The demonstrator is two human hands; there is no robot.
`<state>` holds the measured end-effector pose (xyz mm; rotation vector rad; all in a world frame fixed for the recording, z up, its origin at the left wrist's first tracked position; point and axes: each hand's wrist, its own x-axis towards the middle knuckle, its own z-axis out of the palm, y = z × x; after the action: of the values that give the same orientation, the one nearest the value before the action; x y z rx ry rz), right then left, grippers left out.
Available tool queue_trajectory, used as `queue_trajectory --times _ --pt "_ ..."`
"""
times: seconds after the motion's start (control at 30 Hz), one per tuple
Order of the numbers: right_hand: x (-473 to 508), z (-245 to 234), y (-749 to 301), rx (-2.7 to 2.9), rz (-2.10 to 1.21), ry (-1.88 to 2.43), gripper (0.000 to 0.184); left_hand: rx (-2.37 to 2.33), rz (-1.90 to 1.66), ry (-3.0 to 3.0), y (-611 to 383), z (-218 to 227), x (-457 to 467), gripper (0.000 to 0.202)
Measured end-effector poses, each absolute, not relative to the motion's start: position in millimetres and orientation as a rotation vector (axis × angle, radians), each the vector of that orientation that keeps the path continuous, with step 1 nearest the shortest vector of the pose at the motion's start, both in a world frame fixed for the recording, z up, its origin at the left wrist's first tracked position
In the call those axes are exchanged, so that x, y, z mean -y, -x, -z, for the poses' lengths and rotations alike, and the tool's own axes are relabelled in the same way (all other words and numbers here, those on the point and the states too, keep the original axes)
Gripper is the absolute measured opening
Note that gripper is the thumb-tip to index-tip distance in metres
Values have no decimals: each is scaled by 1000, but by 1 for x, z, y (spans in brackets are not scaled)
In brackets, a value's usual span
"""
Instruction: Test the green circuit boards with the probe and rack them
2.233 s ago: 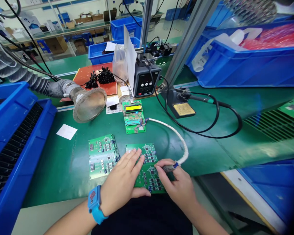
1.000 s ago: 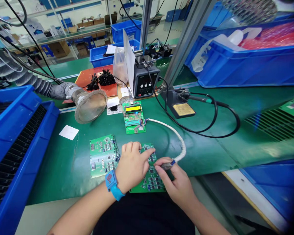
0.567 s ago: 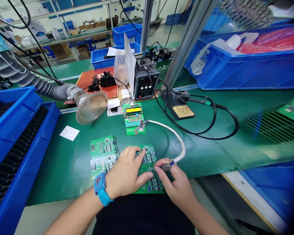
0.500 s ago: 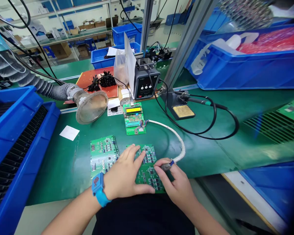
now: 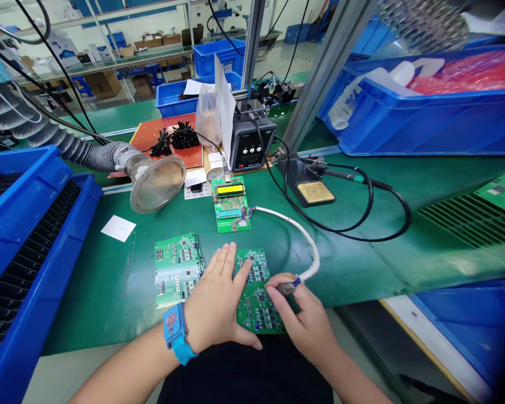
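My left hand [image 5: 217, 297], with a blue band at its wrist, lies with fingers stretched over the left side of a green circuit board panel [image 5: 257, 306] and hides part of it. My right hand [image 5: 305, 314] pinches a dark probe connector [image 5: 287, 287] at the panel's right edge; its tip is hidden by my fingers. A white sleeved cable [image 5: 309, 241] runs from this connector up to a green programmer board [image 5: 230, 224] with a lit yellow display [image 5: 230, 190]. Left of my left hand sits a second circuit board panel [image 5: 177, 269], partly covered by the fingers.
A soldering station [image 5: 252, 143] stands at the back, its iron [image 5: 340, 174] in a holder with a yellow sponge [image 5: 315, 192]. A fume hose nozzle [image 5: 157, 185] hangs at left. Blue bins [image 5: 429, 123] flank the green bench. A white paper [image 5: 118, 228] lies at left.
My left hand has shifted slightly, its fingers now closer together and its thumb lower, uncovering more of the panel. My right hand stays nearly in place with the probe connector.
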<state>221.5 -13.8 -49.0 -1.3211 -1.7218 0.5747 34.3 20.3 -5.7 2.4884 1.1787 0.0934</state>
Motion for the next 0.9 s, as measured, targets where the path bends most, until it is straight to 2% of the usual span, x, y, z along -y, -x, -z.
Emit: queue_trajectory --times 0.17,0.3,0.47,0.6,0.73,0.83,0.9 --pt "7 36 -225 1511 -692 1370 14 -1194 -157 -2507 -24 -3 -21 127" --pt "-15 36 -226 1314 -779 1418 25 -1267 -167 -2493 22 -16 -24 129" --pt "-41 52 -222 1359 -865 1476 34 -1435 6 -2380 90 -10 -33 122" --pt "-45 54 -217 1398 -841 1480 32 -1456 0 -2439 89 -2 -28 121" --pt "-44 49 -215 1474 -776 1489 29 -1358 -256 -2554 35 -1 -9 90" --pt "-45 48 -215 1522 -742 1488 27 -982 -192 -2564 -2 5 5 75" --pt "-45 48 -215 1556 -714 1483 25 -935 -160 -2553 -15 12 11 64"
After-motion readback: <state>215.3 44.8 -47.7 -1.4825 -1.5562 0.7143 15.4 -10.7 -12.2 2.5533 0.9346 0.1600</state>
